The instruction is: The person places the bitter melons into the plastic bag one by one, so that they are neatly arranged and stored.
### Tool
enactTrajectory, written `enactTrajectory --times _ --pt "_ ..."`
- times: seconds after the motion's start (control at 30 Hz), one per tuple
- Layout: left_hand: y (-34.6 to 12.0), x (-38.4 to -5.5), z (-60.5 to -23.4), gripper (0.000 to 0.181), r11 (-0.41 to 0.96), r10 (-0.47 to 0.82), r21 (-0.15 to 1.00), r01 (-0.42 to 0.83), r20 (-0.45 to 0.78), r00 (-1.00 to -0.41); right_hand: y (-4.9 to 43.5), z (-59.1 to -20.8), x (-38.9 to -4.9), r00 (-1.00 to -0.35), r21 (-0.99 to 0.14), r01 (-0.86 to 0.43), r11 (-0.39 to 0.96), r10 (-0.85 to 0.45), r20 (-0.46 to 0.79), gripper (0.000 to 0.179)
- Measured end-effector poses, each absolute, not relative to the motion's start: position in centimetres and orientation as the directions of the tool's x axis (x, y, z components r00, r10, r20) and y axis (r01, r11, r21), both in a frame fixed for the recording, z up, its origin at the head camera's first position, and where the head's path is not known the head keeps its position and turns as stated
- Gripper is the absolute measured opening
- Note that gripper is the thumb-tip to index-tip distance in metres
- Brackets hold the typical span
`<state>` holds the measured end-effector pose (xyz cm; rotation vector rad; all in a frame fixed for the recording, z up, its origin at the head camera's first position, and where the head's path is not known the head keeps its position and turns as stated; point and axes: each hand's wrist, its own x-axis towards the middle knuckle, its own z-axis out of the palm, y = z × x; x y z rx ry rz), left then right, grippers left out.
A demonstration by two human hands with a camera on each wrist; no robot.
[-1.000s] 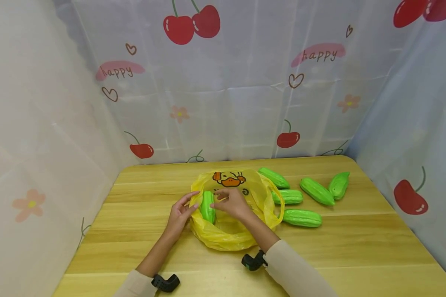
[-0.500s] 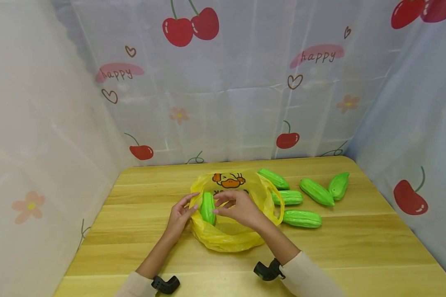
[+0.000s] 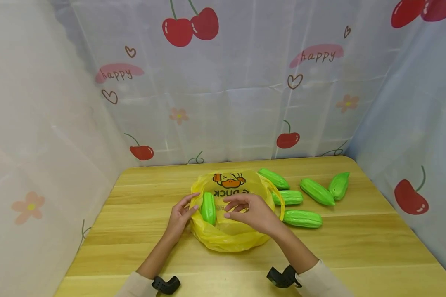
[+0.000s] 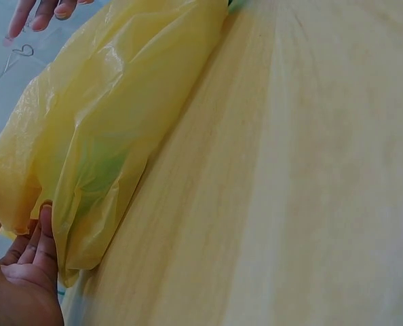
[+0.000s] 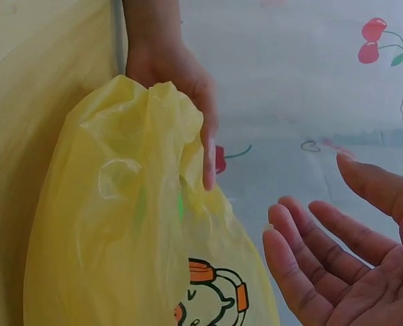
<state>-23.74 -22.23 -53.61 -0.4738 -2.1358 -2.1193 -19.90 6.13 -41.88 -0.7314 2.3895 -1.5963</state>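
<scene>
A yellow plastic bag [image 3: 230, 241] with a duck print stands mouth up on the table. Inside it, against the left wall, lies a green ridged vegetable that looks like a bitter melon [image 3: 208, 208]. My left hand [image 3: 179, 212] holds the bag's left rim, its thumb over the edge. The left wrist view shows fingers [image 4: 44, 238] of that hand against the bag's outside. Above the bag's mouth, to the right of the bitter melon, my right hand [image 3: 254, 212] hovers with relaxed fingers and nothing in them. Its palm shows bare in the right wrist view.
Several more bitter melons lie on the table [image 3: 141, 214] right of the bag, such as one near the bag's handle [image 3: 302, 218] and one at the far right [image 3: 339, 185]. A cherry-print curtain [image 3: 226, 103] encloses the back and sides.
My right hand has let go of the bitter melon inside the bag and drawn back to the right. The left hand stays at the rim.
</scene>
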Motion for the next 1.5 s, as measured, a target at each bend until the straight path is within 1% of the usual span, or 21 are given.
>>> enactTrajectory --times 0.17,0.4,0.7,0.87,1.03,1.23,1.33,1.5 --pt "-22.2 -23.8 -53.7 0.042 -0.008 0.156 0.957 0.289 0.287 -0.945 7.0 -41.5 -20.0 -0.880 -0.903 -0.293 0.315 -0.457 0.127 0.036" --pt "-22.2 -23.9 -53.8 0.042 0.001 0.160 0.960 0.279 0.276 -0.948 8.8 -40.7 -20.5 -0.890 -0.913 -0.291 0.285 -0.430 0.149 0.039" --pt "-22.1 -23.8 -53.5 0.041 -0.006 0.163 0.961 0.275 0.273 -0.948 11.8 -39.8 -21.6 -0.927 -0.920 -0.253 0.298 -0.348 0.143 0.040" --pt "-22.1 -23.7 -53.4 0.041 -0.005 0.162 0.963 0.270 0.267 -0.950 13.3 -39.8 -22.5 -0.940 -0.922 -0.246 0.298 -0.305 0.152 0.041" --pt "-22.2 -23.6 -53.3 0.041 0.003 0.161 0.962 0.273 0.269 -0.950 14.8 -39.9 -23.2 -0.948 -0.926 -0.240 0.292 -0.276 0.158 0.047" --pt "-22.4 -23.7 -53.3 0.042 0.007 0.158 0.958 0.285 0.281 -0.947 16.4 -40.2 -24.1 -0.953 -0.920 -0.250 0.303 -0.244 0.178 0.047" --pt "-22.4 -23.7 -53.4 0.042 0.002 0.160 0.959 0.284 0.280 -0.947 17.4 -40.4 -24.4 -0.958 -0.928 -0.235 0.289 -0.230 0.171 0.047" --pt "-22.3 -23.7 -53.7 0.041 0.008 0.159 0.959 0.282 0.277 -0.948 19.2 -40.6 -24.7 -0.969 -0.929 -0.207 0.307 -0.195 0.151 0.050"
